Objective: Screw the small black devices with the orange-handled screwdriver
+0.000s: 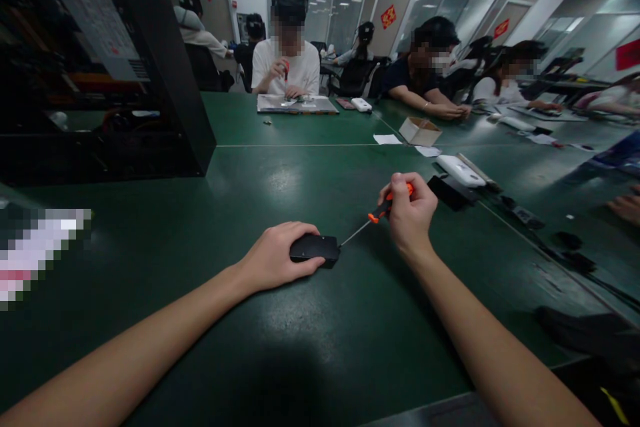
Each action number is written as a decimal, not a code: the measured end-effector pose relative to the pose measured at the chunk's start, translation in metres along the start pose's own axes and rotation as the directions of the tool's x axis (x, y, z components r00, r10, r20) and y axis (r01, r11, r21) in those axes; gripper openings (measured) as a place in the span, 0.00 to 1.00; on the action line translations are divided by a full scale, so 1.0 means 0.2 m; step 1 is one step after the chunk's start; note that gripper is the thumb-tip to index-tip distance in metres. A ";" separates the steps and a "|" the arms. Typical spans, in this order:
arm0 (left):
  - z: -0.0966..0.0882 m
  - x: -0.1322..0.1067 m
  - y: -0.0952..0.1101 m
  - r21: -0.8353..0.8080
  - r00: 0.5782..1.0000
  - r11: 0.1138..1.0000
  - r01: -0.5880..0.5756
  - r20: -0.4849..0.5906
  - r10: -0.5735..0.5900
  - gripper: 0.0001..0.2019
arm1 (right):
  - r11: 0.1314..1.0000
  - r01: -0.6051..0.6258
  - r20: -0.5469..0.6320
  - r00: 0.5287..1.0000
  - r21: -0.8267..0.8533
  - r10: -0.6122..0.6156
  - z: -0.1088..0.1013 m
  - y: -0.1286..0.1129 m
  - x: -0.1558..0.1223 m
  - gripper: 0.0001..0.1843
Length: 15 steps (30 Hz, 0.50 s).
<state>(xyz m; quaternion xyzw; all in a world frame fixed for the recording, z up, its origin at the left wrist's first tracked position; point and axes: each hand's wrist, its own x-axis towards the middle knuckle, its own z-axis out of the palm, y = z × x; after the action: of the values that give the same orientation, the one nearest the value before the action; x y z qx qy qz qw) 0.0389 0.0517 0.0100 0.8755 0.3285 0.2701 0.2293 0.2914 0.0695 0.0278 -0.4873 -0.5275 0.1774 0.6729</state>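
My left hand (pixel 280 257) is closed around a small flat black box (pixel 315 249) that rests on the green tabletop. Its thumb lies along the near side, and its fingers curl over the far side. In my right hand (pixel 413 213) is a screwdriver (pixel 381 210) with a black and orange handle. The thin metal shaft slants down to the left, and its tip meets the right end of the box. Whether the tip sits in a screw is too small to make out.
A large open black computer case (pixel 185 80) stands at the left. To the right lie a white device (pixel 461 171), a small cardboard box (pixel 420 131) and a power strip (pixel 523 213) with cables. Across the green table (pixel 280 180), a person in a white shirt (pixel 286 70) works with a red-handled tool.
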 end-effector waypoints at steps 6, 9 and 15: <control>0.00 0.00 0.00 0.002 1.000 1.000 -0.003 0.015 0.003 0.18 | 0.953 -0.303 0.118 0.948 0.030 0.297 0.04 0.14 0.01 0.21; 0.00 0.00 -0.01 0.012 1.000 1.000 -0.015 0.017 0.015 0.18 | 0.912 -0.406 0.136 0.908 0.061 0.396 0.07 0.20 0.00 0.25; 0.01 0.00 -0.03 0.019 0.996 0.997 -0.068 0.056 0.067 0.18 | 0.891 -0.451 0.180 0.882 0.051 0.436 0.10 0.24 -0.01 0.29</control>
<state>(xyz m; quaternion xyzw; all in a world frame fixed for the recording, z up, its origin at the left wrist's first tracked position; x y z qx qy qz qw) 0.0373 0.0562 0.0052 0.8957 0.2950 0.2500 0.2196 0.2858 0.0998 -0.0143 -0.5474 -0.4469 0.3899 0.5905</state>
